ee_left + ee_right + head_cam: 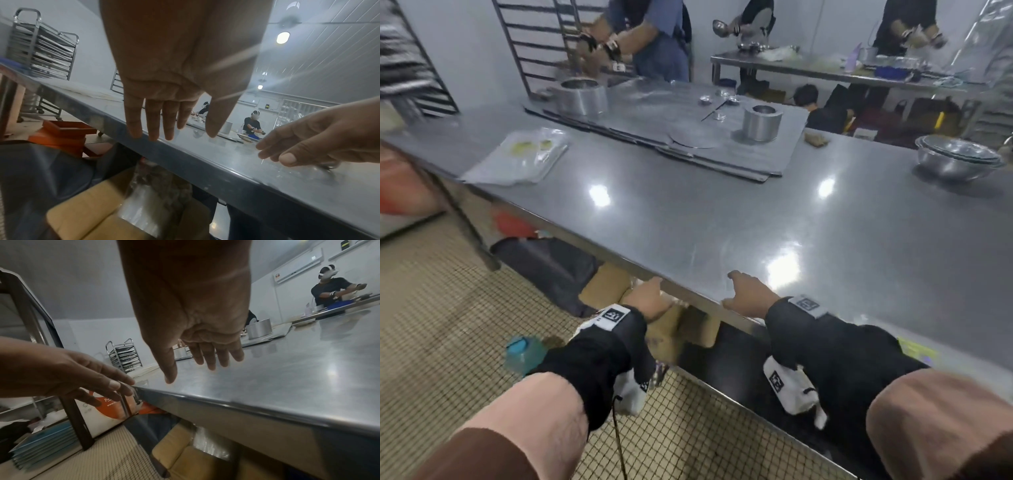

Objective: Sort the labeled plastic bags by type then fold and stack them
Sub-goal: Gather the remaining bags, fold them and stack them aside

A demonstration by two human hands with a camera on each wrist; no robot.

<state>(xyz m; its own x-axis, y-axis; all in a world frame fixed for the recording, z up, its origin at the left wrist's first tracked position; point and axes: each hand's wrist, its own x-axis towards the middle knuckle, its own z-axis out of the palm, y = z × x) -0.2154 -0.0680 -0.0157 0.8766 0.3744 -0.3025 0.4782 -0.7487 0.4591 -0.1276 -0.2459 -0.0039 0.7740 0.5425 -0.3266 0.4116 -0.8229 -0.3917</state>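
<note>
A pile of clear plastic bags (pixel 517 156) with yellowish labels lies at the far left corner of the steel table (pixel 722 212). More clear bags (pixel 152 194) sit in a cardboard box (pixel 185 456) under the table. My left hand (pixel 652 294) hovers at the table's near edge with straight fingers (pixel 152 123) and holds nothing. My right hand (pixel 738 289) reaches over the table top just past the edge, with its fingers (pixel 211 360) relaxed and empty. Neither hand touches a bag.
Flat metal sheets (pixel 688 144) with two steel cylinders (pixel 762 123) lie across the table's far side. Stacked steel bowls (pixel 959 157) stand at the right. Other people work beyond. A black bag (pixel 544 263) and a blue bottle (pixel 524 353) lie on the floor.
</note>
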